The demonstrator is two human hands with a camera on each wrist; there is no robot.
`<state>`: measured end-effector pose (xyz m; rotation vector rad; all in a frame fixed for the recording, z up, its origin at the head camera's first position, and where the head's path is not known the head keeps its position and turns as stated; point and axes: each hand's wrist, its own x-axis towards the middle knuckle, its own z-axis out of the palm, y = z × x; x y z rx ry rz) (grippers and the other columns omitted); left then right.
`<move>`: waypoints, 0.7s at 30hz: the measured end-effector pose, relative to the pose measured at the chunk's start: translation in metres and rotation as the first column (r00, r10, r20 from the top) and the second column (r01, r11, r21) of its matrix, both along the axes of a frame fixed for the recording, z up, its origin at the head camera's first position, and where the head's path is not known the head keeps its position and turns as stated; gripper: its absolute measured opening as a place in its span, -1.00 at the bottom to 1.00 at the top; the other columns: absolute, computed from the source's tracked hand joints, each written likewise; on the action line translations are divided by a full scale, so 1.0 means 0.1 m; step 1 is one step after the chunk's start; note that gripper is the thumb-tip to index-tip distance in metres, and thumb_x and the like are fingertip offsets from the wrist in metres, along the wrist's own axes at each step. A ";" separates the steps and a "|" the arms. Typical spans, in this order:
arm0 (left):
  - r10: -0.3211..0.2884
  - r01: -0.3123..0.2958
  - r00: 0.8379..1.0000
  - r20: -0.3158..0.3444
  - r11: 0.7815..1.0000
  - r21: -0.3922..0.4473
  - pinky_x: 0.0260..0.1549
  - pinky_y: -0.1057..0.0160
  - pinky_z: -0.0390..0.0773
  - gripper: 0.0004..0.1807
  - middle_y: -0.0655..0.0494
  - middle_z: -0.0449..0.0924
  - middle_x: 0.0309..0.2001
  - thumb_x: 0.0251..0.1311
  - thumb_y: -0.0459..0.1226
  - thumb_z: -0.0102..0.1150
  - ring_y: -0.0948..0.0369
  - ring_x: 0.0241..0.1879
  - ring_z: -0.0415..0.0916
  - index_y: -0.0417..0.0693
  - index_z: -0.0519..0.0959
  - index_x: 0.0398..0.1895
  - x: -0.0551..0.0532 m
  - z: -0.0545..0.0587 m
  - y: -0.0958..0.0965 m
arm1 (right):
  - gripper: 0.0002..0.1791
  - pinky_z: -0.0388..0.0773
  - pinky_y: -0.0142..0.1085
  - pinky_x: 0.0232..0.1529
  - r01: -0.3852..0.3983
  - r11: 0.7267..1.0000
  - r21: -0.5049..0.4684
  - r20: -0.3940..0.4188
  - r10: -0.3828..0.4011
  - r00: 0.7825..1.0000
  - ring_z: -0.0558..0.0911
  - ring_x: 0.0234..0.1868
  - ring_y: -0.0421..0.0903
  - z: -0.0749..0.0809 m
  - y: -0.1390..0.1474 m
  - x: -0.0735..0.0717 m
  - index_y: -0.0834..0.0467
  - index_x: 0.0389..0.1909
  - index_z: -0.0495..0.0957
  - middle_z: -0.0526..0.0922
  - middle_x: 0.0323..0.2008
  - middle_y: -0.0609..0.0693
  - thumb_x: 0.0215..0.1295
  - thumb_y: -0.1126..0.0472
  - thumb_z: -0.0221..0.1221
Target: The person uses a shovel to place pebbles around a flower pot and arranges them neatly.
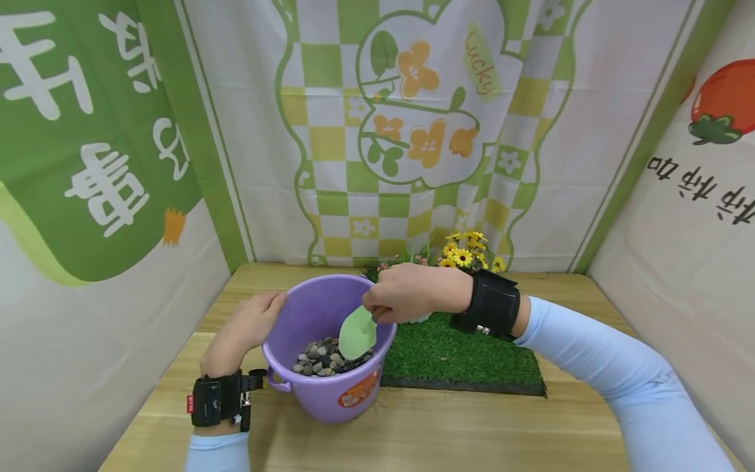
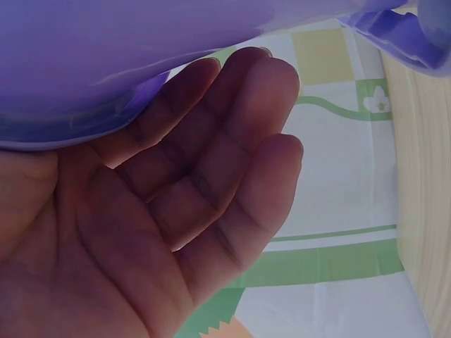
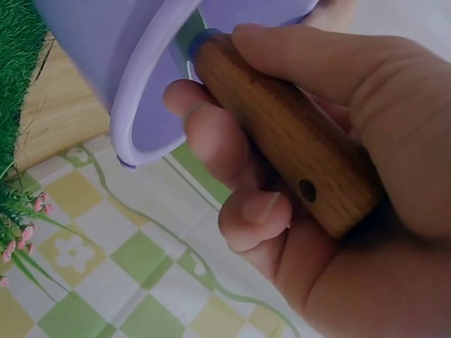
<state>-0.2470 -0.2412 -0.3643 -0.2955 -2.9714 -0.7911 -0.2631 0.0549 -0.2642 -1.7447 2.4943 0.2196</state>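
A purple bucket (image 1: 330, 396) stands on the table with several mixed grey and tan pebbles (image 1: 318, 359) at its bottom. My left hand (image 1: 248, 328) is at the bucket's left rim, thumb by the edge. In the left wrist view its bent fingers (image 2: 261, 190) lie along the purple wall; the thumb is hidden there. My right hand (image 1: 407, 293) grips a garden trowel by its brown wooden handle (image 3: 282, 134). The trowel's pale green blade (image 1: 356, 334) points down inside the bucket, over the pebbles. Whether it touches them I cannot tell.
A mat of artificial grass (image 1: 460, 357) lies right of the bucket on the wooden table (image 1: 448, 429). Yellow flowers (image 1: 463, 254) stand at its back, partly behind my right hand. Printed cloth (image 1: 330, 65) hangs around the table on the back and sides.
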 end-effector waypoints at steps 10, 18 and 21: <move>0.005 -0.005 1.000 0.017 1.000 0.021 0.07 -0.24 0.33 -0.34 -0.26 0.47 0.13 0.52 0.03 -0.47 -0.21 0.11 0.38 -0.30 0.36 0.30 0.01 -0.01 0.03 | -0.78 0.07 -0.47 -0.57 0.017 0.995 0.096 -0.095 -0.008 0.995 0.21 -0.61 -0.27 -0.09 -0.12 -0.03 -0.04 -0.55 0.37 0.27 -0.63 -0.19 0.26 0.25 0.11; 0.009 -0.010 0.999 0.032 1.000 0.026 0.07 -0.24 0.33 -0.31 -0.27 0.47 0.13 0.51 0.06 -0.49 -0.20 0.12 0.37 -0.30 0.35 0.30 0.02 0.00 0.04 | -0.69 0.10 -0.45 -0.61 0.064 0.976 0.209 -0.122 -0.039 0.992 0.19 -0.63 -0.24 -0.11 -0.27 0.00 -0.04 -0.64 0.29 0.25 -0.65 -0.16 0.17 0.29 0.15; 0.009 -0.010 0.999 0.035 1.000 0.028 0.05 -0.23 0.35 -0.32 -0.26 0.49 0.10 0.51 0.05 -0.49 -0.19 0.08 0.41 -0.32 0.36 0.29 0.01 0.02 0.06 | -0.68 0.14 -0.45 -0.62 0.095 0.964 0.249 -0.137 -0.062 0.989 0.21 -0.62 -0.24 -0.12 -0.33 0.02 -0.03 -0.65 0.26 0.25 -0.65 -0.17 0.11 0.33 0.15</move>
